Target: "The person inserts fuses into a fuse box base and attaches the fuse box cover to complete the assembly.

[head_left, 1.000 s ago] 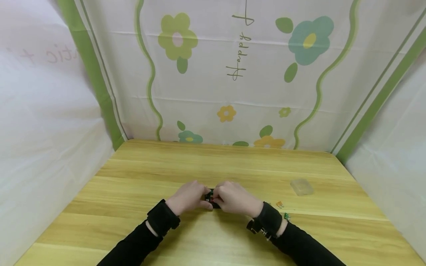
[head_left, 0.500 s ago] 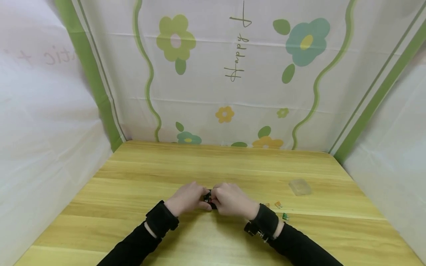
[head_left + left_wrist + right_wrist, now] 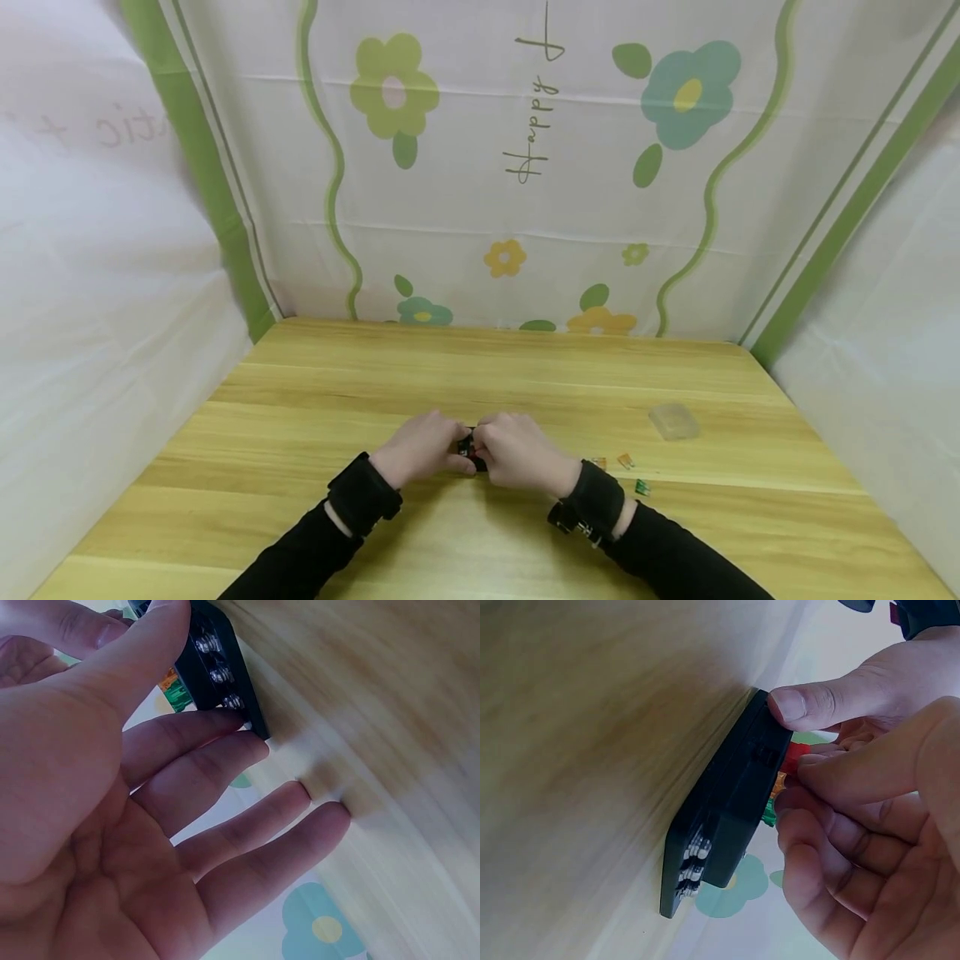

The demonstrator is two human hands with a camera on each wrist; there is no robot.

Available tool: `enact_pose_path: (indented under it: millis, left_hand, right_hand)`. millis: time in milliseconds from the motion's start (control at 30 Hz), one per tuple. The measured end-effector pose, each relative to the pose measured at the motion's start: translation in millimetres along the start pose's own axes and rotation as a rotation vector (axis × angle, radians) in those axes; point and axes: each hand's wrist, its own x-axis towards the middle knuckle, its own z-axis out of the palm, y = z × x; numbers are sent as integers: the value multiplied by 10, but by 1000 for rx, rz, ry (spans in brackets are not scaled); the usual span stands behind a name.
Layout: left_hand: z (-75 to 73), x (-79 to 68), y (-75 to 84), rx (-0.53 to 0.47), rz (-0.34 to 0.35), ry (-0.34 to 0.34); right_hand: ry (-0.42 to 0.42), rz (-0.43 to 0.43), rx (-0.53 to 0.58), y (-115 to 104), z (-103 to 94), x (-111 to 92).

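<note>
The head camera looks forward and down from above the table (image 3: 187, 533), well back, taking in both hands and the patterned cloth (image 3: 450, 196) behind. The left wrist camera faces closely along the left hand (image 3: 112, 840), tabletop slanting at right; the right wrist camera, equally near the right hand (image 3: 870, 840), has it at left, and both share the black block (image 3: 727, 791).

The block (image 3: 739, 772) is black, the piece (image 3: 793, 757) red, the cloth (image 3: 450, 187) flowered.
</note>
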Motion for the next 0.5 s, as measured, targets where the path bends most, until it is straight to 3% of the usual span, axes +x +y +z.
enact_pose_path:
  millis: [500]
  left_hand:
    - [29, 5, -11, 2, -23, -8]
  right_hand:
    - [-13, 27, 75, 25, -9, 6]
